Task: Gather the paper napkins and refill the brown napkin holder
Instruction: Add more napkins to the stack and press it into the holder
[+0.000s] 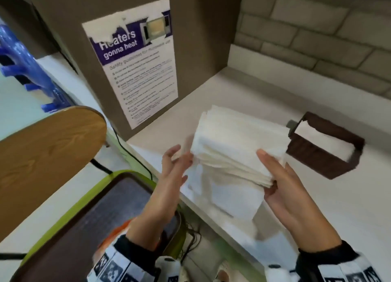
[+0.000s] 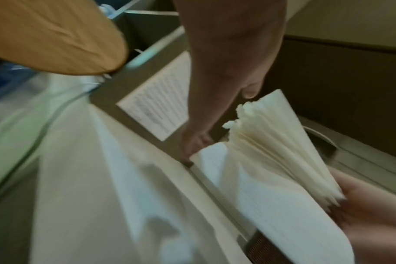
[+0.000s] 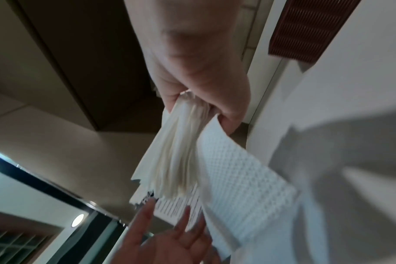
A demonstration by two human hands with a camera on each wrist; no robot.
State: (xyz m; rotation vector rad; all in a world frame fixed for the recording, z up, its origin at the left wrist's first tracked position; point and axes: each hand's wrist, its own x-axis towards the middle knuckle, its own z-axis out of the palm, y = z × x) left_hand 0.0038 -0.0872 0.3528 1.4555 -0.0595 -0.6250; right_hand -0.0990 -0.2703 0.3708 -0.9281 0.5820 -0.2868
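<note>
While the right grip holds the paper up, the scene sorts by size like this:

Desk (image 1: 317, 207): pale surface spreading under and to the right of both grips, running back to a grey brick wall (image 1: 317, 27).
Brown panel (image 1: 201, 38): upright board beyond the left grip, carrying a torn purple and white microwave safety notice (image 1: 141, 70).
Wooden chair back (image 1: 48, 154): rounded, well to the left of the left grip.
Tray (image 1: 95, 218): dark with a green rim, below and to the left of the left grip, off the desk's edge.
Stack of paper napkins (image 1: 239, 142): thick white stack, lifted clear of the desk between the two grips, tilted with its far end higher; the layers fan apart on the side toward the left grip, and one loose sheet hangs below the bundle.
Brown napkin holder (image 1: 325, 146): stands on the desk just to the right of the right grip's thumb and beyond it, open on top, with a few white napkins lying inside; it is apart from the held stack.
Right hand (image 1: 287, 188): grip pinching the near right corner of the stack, thumb on top, fingers curled underneath; the right wrist view shows the layers squeezed together in that pinch.
Left hand (image 1: 175, 167): grip spread and loose, fingers straight, their tips at the fanned left edge of the stack; whether they touch the paper is blurred.
</note>
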